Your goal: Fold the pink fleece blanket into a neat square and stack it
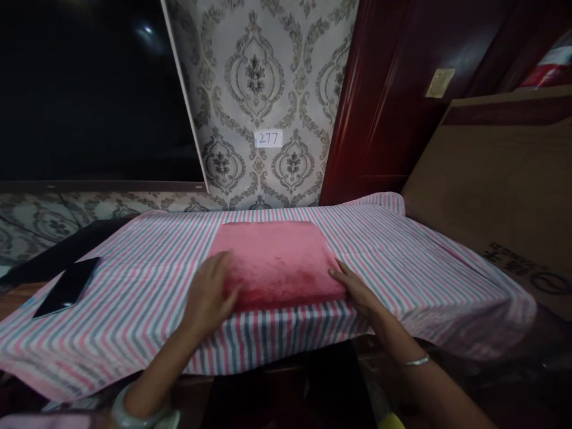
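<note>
A folded pink velvety cloth (274, 259) lies flat in the middle of a table covered with a pink, grey and white striped sheet (402, 250). My left hand (210, 295) rests palm down on the cloth's near left corner, fingers stretched flat. My right hand (355, 286) lies at the cloth's near right corner, fingers extended along its edge and touching it. Neither hand holds anything. I wear a pale bangle on the left wrist and a thin silver bracelet on the right.
A dark phone (67, 286) lies on the sheet at the left. A large black screen (89, 89) hangs on the patterned wall, which bears a label "277" (268, 139). A cardboard box (500, 196) stands at the right, with a dark red door (384, 95) behind.
</note>
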